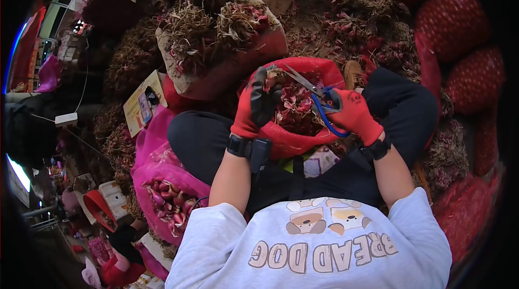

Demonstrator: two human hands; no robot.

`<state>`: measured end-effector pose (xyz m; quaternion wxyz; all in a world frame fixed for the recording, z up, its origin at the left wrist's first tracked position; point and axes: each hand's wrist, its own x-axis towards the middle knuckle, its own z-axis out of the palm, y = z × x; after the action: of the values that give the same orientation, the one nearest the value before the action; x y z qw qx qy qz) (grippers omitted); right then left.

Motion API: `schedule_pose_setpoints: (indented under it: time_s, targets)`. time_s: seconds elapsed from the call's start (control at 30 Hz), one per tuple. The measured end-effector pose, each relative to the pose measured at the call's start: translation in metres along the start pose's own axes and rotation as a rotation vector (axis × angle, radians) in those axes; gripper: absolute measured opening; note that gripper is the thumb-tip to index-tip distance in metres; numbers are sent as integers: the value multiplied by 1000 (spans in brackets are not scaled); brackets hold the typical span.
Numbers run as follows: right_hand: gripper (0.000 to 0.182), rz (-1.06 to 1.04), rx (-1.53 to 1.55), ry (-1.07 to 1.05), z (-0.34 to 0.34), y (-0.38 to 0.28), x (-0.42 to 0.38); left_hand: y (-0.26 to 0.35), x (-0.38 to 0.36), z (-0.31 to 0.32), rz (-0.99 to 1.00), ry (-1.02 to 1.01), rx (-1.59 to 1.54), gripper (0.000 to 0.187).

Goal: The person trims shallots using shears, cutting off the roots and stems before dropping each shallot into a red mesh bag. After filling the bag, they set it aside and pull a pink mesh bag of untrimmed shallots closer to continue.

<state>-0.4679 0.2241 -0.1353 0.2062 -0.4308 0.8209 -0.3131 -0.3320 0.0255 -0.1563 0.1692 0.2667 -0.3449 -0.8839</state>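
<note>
My right hand (354, 113), in a red and dark-palmed glove, is closed around blue-handled scissors (310, 87). The blades point up and left, slightly parted, towards my left hand (257, 100). That hand wears a matching glove and is closed on a small shallot (274, 75) with dry stalks, partly hidden by the fingers. Beneath both hands a red mesh sack (294, 139) stands with its mouth wide, between my crossed legs. Inside it lie loose shallot skins and trimmings (294, 108).
A foam box (186, 85) heaped with bundled shallots (203, 27) stands ahead on the left. A pink mesh bag (148, 162) of cleaned shallots sits by my left knee. Full red sacks (453, 19) line the right side. More dried bunches (373, 21) cover the ground ahead.
</note>
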Motion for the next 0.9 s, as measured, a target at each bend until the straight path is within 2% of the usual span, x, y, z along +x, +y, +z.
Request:
schedule_pose_setpoints:
  time_s: [0.1,0.2,0.27,0.33,0.4,0.47,0.5,0.57,0.6,0.63,0.67,0.7,0.73,0.8,0.83,0.9]
  targets:
    - [36,-32,67,6,1,-4,-2,-1,8,-11,-137,-94,-252,38]
    - [38,-126,-27,62,1,-7,-1,-7,18,-23,-272,-154,-266,36]
    - [40,-184,-104,88,-5,-11,0,-2,19,-28,-256,-64,499,37]
    - [42,-168,-197,65,-3,0,0,-1,18,-24,-259,-104,551,37]
    - [41,-151,-262,54,1,7,0,-4,13,-16,-286,-261,-112,38]
    - [39,-134,-298,62,3,9,-1,8,0,20,-202,-23,-209,36]
    - [38,-73,-200,30,3,8,-1,11,-5,32,-159,94,-255,37]
    - [37,45,-6,-18,2,3,2,-2,-2,19,28,-20,-1,38]
    - [33,26,42,-19,1,1,3,-10,7,8,127,-87,128,39]
    - [30,7,91,-22,3,0,2,-14,17,-12,123,-237,176,33]
    - [27,-10,142,-28,4,-3,0,-15,19,-13,125,-325,84,31]
    - [35,-34,242,-44,4,-8,-2,-18,19,-14,52,-225,39,30]
    - [39,-60,98,15,9,-7,-4,-22,19,-16,-22,-121,-5,28]
    - [49,-108,-185,132,22,-4,-4,-23,19,-17,20,-157,29,26]
    - [63,-62,-224,81,22,-4,-4,-22,18,-16,42,-173,49,26]
    - [65,-60,-303,90,19,-8,-3,-16,12,-6,34,-114,53,25]
